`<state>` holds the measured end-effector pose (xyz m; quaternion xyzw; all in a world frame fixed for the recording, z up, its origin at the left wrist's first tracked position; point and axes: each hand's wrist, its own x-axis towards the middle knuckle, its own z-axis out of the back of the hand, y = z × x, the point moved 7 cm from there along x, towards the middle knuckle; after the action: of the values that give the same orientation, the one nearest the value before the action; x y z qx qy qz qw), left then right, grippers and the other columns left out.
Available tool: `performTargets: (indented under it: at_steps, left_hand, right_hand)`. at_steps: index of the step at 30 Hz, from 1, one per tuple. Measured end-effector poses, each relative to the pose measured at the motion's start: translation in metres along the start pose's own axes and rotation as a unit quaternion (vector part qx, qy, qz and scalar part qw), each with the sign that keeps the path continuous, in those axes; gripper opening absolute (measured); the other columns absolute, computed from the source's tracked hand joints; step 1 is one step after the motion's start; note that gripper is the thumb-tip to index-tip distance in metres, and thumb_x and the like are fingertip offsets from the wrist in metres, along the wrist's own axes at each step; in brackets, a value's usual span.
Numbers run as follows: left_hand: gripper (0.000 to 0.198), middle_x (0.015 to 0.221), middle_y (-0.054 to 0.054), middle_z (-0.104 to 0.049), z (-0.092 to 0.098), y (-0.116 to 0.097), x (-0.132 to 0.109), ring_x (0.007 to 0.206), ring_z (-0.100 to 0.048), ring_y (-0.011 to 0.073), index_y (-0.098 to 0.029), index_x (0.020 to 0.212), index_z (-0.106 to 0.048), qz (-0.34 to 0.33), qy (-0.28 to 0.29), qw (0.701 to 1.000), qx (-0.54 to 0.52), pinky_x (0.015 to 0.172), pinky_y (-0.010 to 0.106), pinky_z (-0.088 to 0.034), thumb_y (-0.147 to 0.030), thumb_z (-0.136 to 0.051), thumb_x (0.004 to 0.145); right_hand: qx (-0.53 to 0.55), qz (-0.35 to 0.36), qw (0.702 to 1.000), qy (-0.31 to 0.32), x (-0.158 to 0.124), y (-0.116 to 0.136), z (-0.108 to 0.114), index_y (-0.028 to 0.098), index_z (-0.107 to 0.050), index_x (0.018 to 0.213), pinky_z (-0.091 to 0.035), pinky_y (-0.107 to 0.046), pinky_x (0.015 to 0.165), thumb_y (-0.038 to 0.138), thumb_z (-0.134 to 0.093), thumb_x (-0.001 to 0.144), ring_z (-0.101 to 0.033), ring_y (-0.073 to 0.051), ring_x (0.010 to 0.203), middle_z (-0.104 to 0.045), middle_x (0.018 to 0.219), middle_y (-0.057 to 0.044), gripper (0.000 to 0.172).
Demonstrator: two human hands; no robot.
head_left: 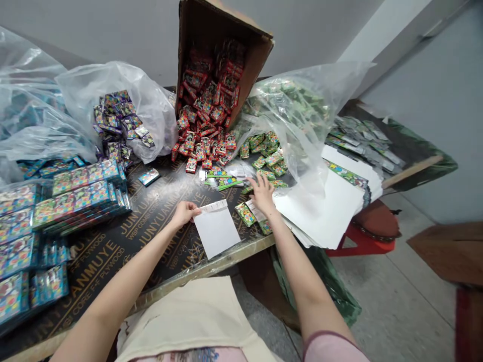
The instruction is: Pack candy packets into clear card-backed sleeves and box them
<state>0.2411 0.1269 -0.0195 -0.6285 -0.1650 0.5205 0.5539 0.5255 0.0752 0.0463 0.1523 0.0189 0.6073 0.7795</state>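
Note:
My left hand (183,213) pinches the top left corner of a white card sleeve (217,230) that lies on the dark plywood table (113,246). My right hand (261,193) reaches forward, fingers spread and resting on small green packets (245,213) and a strip of paper beside the sleeve. More green packets (269,156) spill from a clear plastic bag (302,110) just beyond that hand. Red packets (206,136) pour out of a tipped cardboard box (222,55) behind.
A bag of purple packets (121,118) stands at the back left. Wrapped blue bundles (75,196) are stacked at the left. White sheets (332,206) lie to the right, with printed flat cards (362,141) further back. A red stool (366,236) stands by the table's edge.

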Motion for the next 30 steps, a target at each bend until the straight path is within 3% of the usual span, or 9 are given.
performTargets:
  at_steps: [4, 8, 10, 12, 15, 19, 22, 24, 30]
  left_hand:
    - [0.027, 0.043, -0.001, -0.055, -0.009, 0.011, 0.013, 0.034, -0.048, 0.0089, -0.013, 0.053, -0.055, 0.037, -0.019, 0.998, 0.037, 0.038, 0.020, -0.040, -0.029, -0.071, 0.068]
    - [0.021, 0.047, 0.000, -0.058, -0.024, 0.010, 0.025, 0.038, -0.053, 0.0105, -0.013, 0.058, -0.059, 0.043, -0.025, 0.994, 0.101, 0.044, 0.021, -0.044, -0.026, -0.070, 0.071]
    - [0.016, 0.050, 0.002, -0.060, -0.027, 0.003, 0.027, 0.045, -0.058, 0.0142, -0.012, 0.062, -0.061, 0.031, -0.030, 0.988, 0.148, 0.050, 0.023, -0.046, -0.024, -0.067, 0.073]
    - [0.011, 0.061, 0.006, -0.065, -0.027, -0.007, 0.024, 0.062, -0.065, 0.0206, -0.012, 0.074, -0.065, 0.007, -0.040, 0.980, 0.196, 0.060, 0.028, -0.049, -0.023, -0.066, 0.073]
    - [0.046, 0.090, 0.011, -0.069, -0.015, -0.023, 0.011, 0.090, -0.065, 0.0293, -0.015, 0.113, -0.060, -0.073, -0.089, 0.944, 0.310, 0.074, 0.035, -0.049, -0.036, -0.068, 0.073]
    - [0.063, 0.106, 0.013, -0.064, 0.005, -0.029, -0.013, 0.094, -0.064, 0.0295, -0.016, 0.129, -0.048, -0.160, -0.151, 0.890, 0.398, 0.078, 0.038, -0.049, -0.054, -0.057, 0.079]
    - [0.057, 0.101, 0.010, -0.065, 0.014, -0.022, -0.027, 0.079, -0.065, 0.0233, -0.015, 0.124, -0.052, -0.184, -0.149, 0.895, 0.379, 0.075, 0.035, -0.049, -0.052, -0.053, 0.080]
    - [0.056, 0.098, 0.009, -0.065, 0.016, -0.020, -0.035, 0.068, -0.063, 0.0191, -0.015, 0.123, -0.053, -0.198, -0.141, 0.901, 0.360, 0.073, 0.033, -0.050, -0.052, -0.052, 0.080]
    - [0.054, 0.098, 0.008, -0.066, 0.016, -0.021, -0.056, 0.056, -0.058, 0.0147, -0.015, 0.120, -0.056, -0.218, -0.119, 0.914, 0.320, 0.069, 0.032, -0.049, -0.050, -0.051, 0.079]
  right_hand:
    - [0.032, -0.022, 0.999, 0.012, 0.007, -0.014, -0.003, 0.014, -0.062, 0.109, -0.032, -0.045, 0.094, 0.018, -0.049, 0.086, -0.054, -0.028, 0.104, -0.066, 0.105, -0.015, 0.026]
    - [0.193, -0.019, 0.979, 0.062, -0.020, 0.049, -0.030, 0.016, -0.036, 0.140, -0.043, -0.032, 0.074, 0.031, -0.051, 0.089, -0.057, -0.020, 0.074, -0.065, 0.082, -0.004, 0.056]
    - [0.152, -0.018, 0.986, 0.065, -0.037, 0.079, -0.040, 0.017, -0.042, 0.137, -0.043, -0.034, 0.077, 0.033, -0.058, 0.085, -0.057, -0.023, 0.082, -0.065, 0.089, -0.007, 0.056]
    - [0.075, -0.026, 0.997, 0.003, -0.048, 0.086, -0.032, 0.018, -0.048, 0.132, -0.041, -0.040, 0.086, 0.036, -0.063, 0.082, -0.053, -0.028, 0.099, -0.060, 0.110, -0.014, 0.056]
    - [0.003, -0.100, 0.982, -0.159, -0.063, 0.037, 0.019, 0.021, -0.050, 0.130, -0.032, -0.049, 0.099, 0.043, -0.061, 0.083, -0.040, -0.034, 0.122, -0.046, 0.133, -0.018, 0.053]
    - [-0.077, -0.358, 0.871, -0.327, -0.117, -0.101, 0.099, 0.020, -0.041, 0.136, -0.025, -0.056, 0.102, 0.049, -0.057, 0.083, -0.027, -0.038, 0.133, -0.032, 0.144, -0.020, 0.063]
    - [-0.043, -0.497, 0.837, -0.223, -0.150, -0.187, 0.105, 0.015, -0.035, 0.141, -0.035, -0.050, 0.096, 0.051, -0.072, 0.067, -0.041, -0.039, 0.125, -0.039, 0.137, -0.025, 0.090]
    - [0.002, -0.542, 0.824, -0.168, -0.165, -0.218, 0.097, 0.008, -0.039, 0.137, -0.042, -0.042, 0.090, 0.047, -0.078, 0.062, -0.052, -0.036, 0.113, -0.051, 0.125, -0.026, 0.093]
    - [-0.005, -0.562, 0.807, -0.182, -0.169, -0.224, 0.104, 0.006, -0.064, 0.104, -0.046, -0.039, 0.081, 0.035, -0.079, 0.065, -0.061, -0.032, 0.097, -0.063, 0.108, -0.023, 0.051]
